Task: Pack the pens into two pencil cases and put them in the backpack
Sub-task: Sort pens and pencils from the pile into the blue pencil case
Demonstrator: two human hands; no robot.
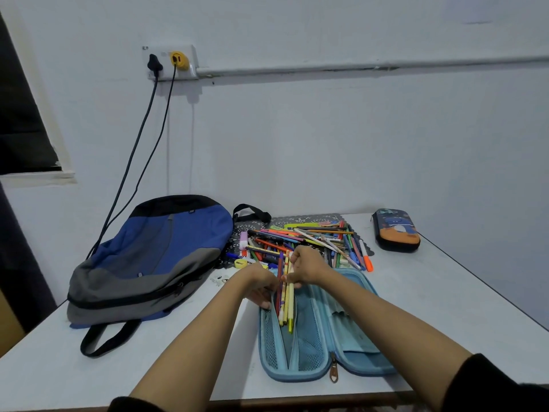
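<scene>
right hand: closed in a fist round a bundle of pens, gripped near its upper end; short ends stick out beyond the fist

bundle of pens: runs from the grip toward the person; its lower tips sit inside the left half of the blue pencil case, by the mesh pocket

left hand: just left of the grip, touching the bundle; fingers curl down over the far left edge of the blue pencil case and hold it

blue pencil case: lies opened flat on the table, directly below the grip and extending toward the person

pile of pens: loose, just beyond the grip, on a patterned mat

dark pencil case: zipped, well apart from the grip, beyond it and to the right

backpack: lies flat to the left of the grip, apart from both hands

wall socket: high above and left of the grip; two cables hang from it behind the backpack
</scene>
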